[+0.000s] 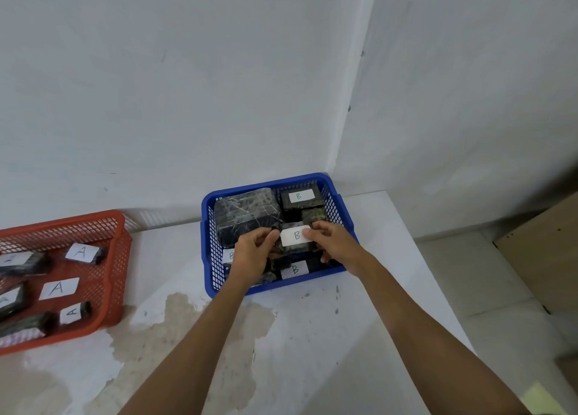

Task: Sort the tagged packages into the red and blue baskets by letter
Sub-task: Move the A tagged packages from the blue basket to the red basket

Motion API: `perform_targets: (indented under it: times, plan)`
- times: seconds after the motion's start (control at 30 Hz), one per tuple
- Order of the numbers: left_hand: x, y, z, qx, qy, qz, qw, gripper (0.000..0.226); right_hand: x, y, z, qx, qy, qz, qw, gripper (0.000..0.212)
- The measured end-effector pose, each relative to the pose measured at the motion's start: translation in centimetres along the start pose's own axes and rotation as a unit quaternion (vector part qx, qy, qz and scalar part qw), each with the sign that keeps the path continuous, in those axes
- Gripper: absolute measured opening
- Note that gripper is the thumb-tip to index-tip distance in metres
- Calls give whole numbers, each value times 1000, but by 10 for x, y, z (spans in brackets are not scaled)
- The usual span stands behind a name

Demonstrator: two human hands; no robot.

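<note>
While my left hand (251, 252) and right hand (331, 242) are pinching a dark package (294, 242) tagged B from its nine and three o'clock ends, I am holding it over the blue basket (210, 258); the red basket (115, 267) is sitting at nine o'clock.

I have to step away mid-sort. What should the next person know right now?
Left hand and right hand together hold a dark package tagged B over the blue basket.
Blue basket: several wrapped packages, visible tags all B.
Red basket: packages with visible tags reading A.
Left: set this package down; no loose packages show on the table.
</note>
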State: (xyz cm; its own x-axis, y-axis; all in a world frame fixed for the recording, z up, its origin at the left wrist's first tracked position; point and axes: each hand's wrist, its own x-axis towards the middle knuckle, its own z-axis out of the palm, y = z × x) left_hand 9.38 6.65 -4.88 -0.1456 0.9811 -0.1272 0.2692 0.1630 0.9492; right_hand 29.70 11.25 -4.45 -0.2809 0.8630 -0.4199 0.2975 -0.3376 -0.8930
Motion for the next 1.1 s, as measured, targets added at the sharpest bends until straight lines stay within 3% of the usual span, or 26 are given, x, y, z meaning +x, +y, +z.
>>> perform_targets:
  times: [0.1,0.3,0.37,0.43,0.5,0.63,0.73,0.9,1.1]
  plan:
    - [-3,-1,-1,-20,-17,-12,1000,13,-3,-1,-1,13,-6,-11,1000,25]
    - [-11,-12,-22,105,5,34,994,21,-4,2,-3,-11,7,-27,1000,27]
    - [-16,-20,-36,203,71,92,972,19,-4,6,-6,-63,16,-37,997,25]
    - [-20,-31,-51,311,139,160,927,23,-4,12,-10,-134,17,-48,990,22]
    - [-21,-44,-63,348,168,161,908,39,-1,18,-12,-192,13,-56,980,22]
    - [-25,-64,-76,259,150,37,953,64,3,25,-12,-261,9,-55,964,27]
    - [-24,-74,-77,168,110,-71,977,69,4,27,-12,-295,21,-53,954,26]
    - [-24,-79,-77,166,111,-44,979,50,7,29,-13,-351,25,-46,935,26]
    - [-23,-80,-76,158,105,-42,981,52,9,27,-15,-347,60,-74,933,20]
